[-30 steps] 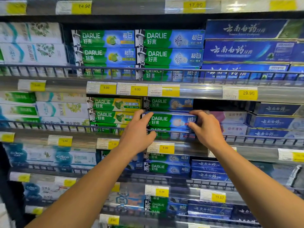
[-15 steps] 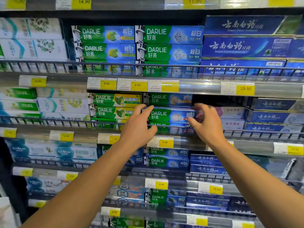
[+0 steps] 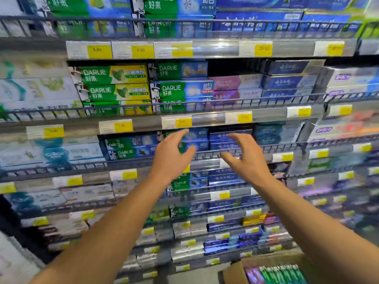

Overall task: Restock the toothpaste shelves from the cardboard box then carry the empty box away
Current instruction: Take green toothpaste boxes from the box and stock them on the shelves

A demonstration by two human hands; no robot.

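Observation:
Green and blue Darlie toothpaste boxes (image 3: 181, 90) lie stacked behind a wire rail on the middle shelf. My left hand (image 3: 171, 158) and my right hand (image 3: 244, 158) hang in the air below that shelf, in front of the shelf underneath. Both hold nothing, and their fingers are spread and curled. A brown cardboard box (image 3: 235, 272) stands at the bottom right, with green and purple toothpaste packs (image 3: 279, 274) showing inside it.
Shelves of toothpaste fill the view, each with a wire front rail (image 3: 205, 104) and yellow price labels (image 3: 141, 51). Dark blue boxes (image 3: 287, 82) sit right of the Darlie stack, and white boxes (image 3: 39, 90) to its left. Pale floor (image 3: 12, 263) shows at the bottom left.
Both hands have let go of the Darlie box on the middle shelf and dropped away, open. My view has tilted down, bringing the cardboard box into sight.

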